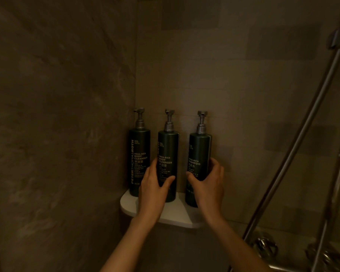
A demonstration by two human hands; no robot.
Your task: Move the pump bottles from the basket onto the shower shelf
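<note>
Three dark green pump bottles stand upright in a row on the white corner shower shelf (177, 214). The left bottle (139, 154) is against the corner and untouched. My left hand (153, 185) is wrapped around the lower part of the middle bottle (168, 150), which is labelled body cleanser. My right hand (208, 183) grips the lower part of the right bottle (199, 152), labelled shampoo. Both held bottles rest on or just above the shelf; their bases are partly hidden by my hands. The basket is not in view.
Tiled shower walls meet in a corner behind the shelf. A chrome shower rail and hose (294, 154) run diagonally on the right, with tap fittings (265, 246) at the lower right.
</note>
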